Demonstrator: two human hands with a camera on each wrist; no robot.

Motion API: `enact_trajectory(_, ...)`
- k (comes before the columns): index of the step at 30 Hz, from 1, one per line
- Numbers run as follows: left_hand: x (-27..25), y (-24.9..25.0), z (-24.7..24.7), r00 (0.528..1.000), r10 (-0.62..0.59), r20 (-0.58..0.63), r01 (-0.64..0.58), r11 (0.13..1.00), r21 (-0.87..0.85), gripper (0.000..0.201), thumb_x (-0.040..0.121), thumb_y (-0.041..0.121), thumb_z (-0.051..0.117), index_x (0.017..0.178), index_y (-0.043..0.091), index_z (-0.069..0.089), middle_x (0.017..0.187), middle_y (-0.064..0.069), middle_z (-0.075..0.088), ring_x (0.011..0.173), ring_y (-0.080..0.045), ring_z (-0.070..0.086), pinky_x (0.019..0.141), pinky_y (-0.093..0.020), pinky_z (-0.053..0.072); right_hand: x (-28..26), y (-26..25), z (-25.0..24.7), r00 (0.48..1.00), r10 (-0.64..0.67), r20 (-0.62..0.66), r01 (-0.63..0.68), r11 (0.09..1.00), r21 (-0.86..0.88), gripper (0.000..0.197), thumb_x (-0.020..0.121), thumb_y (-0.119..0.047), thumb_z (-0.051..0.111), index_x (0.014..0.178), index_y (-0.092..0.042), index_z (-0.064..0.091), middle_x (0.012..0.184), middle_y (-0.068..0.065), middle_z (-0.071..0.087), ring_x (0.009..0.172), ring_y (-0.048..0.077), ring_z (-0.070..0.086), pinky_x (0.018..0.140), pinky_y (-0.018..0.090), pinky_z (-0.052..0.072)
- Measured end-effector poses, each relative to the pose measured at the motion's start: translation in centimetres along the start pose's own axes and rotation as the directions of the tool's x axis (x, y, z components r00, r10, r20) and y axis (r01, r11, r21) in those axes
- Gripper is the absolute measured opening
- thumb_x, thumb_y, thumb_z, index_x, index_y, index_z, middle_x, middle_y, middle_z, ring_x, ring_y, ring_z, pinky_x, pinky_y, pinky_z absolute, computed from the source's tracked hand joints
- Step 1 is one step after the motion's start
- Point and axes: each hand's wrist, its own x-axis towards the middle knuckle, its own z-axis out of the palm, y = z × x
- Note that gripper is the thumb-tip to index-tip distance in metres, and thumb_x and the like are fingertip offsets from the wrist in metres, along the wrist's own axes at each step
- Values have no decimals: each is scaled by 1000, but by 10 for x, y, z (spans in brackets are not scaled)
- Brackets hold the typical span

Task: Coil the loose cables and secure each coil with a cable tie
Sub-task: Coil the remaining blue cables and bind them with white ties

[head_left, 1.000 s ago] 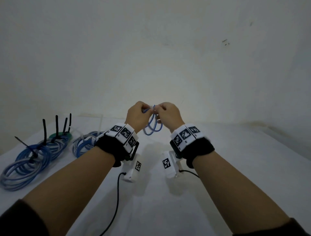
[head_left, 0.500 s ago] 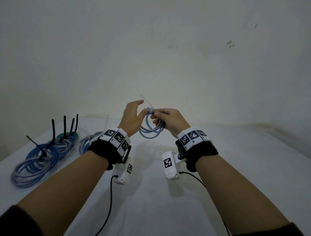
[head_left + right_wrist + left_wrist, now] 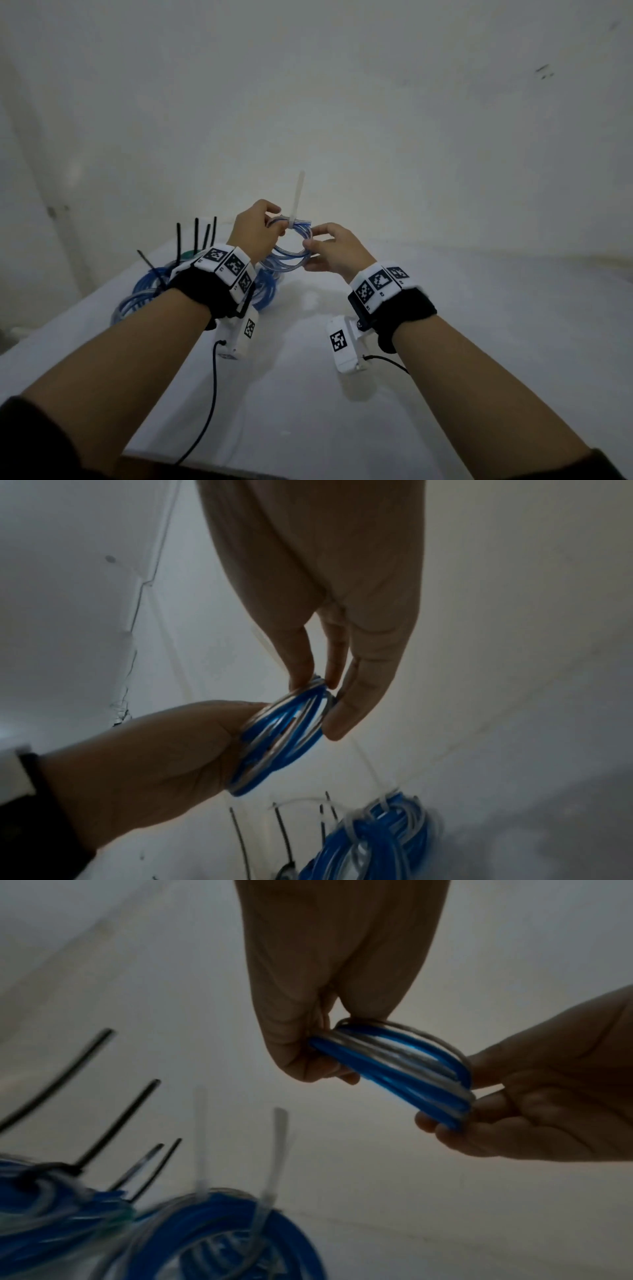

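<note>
From the head, we see a white worktop [image 3: 445, 342] against a bare wall [image 3: 342, 102]. Above it, our left hand [image 3: 255, 233] and right hand [image 3: 337, 251] pinch the cable coil [image 3: 291, 255], its white tie [image 3: 297, 200] sticking up. The tied coils [image 3: 144, 294] beside our left wrist are half hidden. Wrist views are dim; fingers [image 3: 301, 1053] clamp the strands.

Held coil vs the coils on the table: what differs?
The held coil is up in the air, gripped by the left hand and right hand; the table coils lie flat. Its tie is whitish; several of theirs are black. Both are blue-and-clear cable.
</note>
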Motion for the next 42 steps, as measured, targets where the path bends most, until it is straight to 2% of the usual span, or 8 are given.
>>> enact_trajectory(7, -5, -48, -41, 969, -217, 117, 178, 945, 276, 18, 91, 20, 50, 102, 9, 60, 102, -12, 64, 84, -23, 58, 78, -34, 50, 13, 16, 63, 987, 156, 33, -156, 988, -7, 18, 86, -3, 62, 82, -10, 46, 83, 16, 59, 70, 34, 63, 77, 49, 56)
enact_trajectory(16, -19, -75, -47, 954, -240, 180, 151, 901, 406, 20, 81, 15, 68, 90, 13, 51, 85, -3, 56, 81, -20, 55, 74, -32, 48, 18, 35, 82, 965, 247, 86, -212, 931, -298, 22, 81, -1, 67, 63, -5, 54, 69, 16, 62, 84, 40, 68, 81, 51, 55)
enact_trajectory(20, -20, -78, -45, 958, -232, 168, 163, 924, 345, 20, 81, 17, 70, 89, 14, 52, 73, 5, 51, 76, -17, 53, 66, -26, 43, 18, 36, 80, 958, 268, 97, -233, 933, -274, 23, 83, 3, 63, 66, -5, 50, 70, 17, 60, 76, 38, 63, 80, 52, 55)
enact_trajectory(29, -19, -66, -42, 988, -114, 102, 97, 982, 160, 17, 88, 29, 60, 90, 13, 54, 78, 3, 59, 72, -15, 57, 64, -25, 44, 19, 28, 68, 974, 198, 106, -177, 967, -181, 17, 85, 7, 52, 72, -4, 51, 77, 19, 59, 69, 35, 63, 77, 48, 57)
enact_trajectory(34, -16, -36, -31, 988, -94, 121, 105, 990, -96, 19, 91, 34, 55, 88, 15, 54, 83, -6, 62, 74, -20, 59, 69, -33, 52, 14, 17, 36, 988, 140, 69, -142, 989, 30, 12, 90, 7, 47, 97, -3, 48, 78, 15, 53, 64, 25, 58, 51, 31, 58)
enact_trajectory(37, -17, -25, -24, 973, -131, 188, 167, 968, -187, 15, 93, 28, 52, 88, 15, 56, 87, -7, 63, 76, -20, 60, 64, -29, 55, 8, 19, 15, 991, 126, 43, -128, 990, 52, 16, 91, 5, 47, 105, -3, 49, 75, 14, 53, 62, 27, 56, 52, 31, 58)
enact_trajectory(40, -16, -28, -24, 981, -154, 117, 144, 986, 86, 19, 93, 31, 50, 95, 13, 57, 91, -4, 61, 83, -22, 59, 76, -35, 51, 2, 22, -5, 983, 180, 29, -180, 984, 11, 10, 92, 5, 47, 98, -2, 51, 74, 14, 52, 59, 29, 57, 54, 33, 58)
enact_trajectory(42, -17, -33, -28, 966, -231, 118, 182, 926, 331, 26, 90, 32, 54, 103, 9, 53, 94, -6, 57, 84, -24, 56, 73, -32, 46, -3, 26, -14, 971, 236, 41, -232, 970, -72, 9, 91, 5, 48, 89, -3, 52, 75, 14, 53, 59, 30, 58, 59, 37, 58)
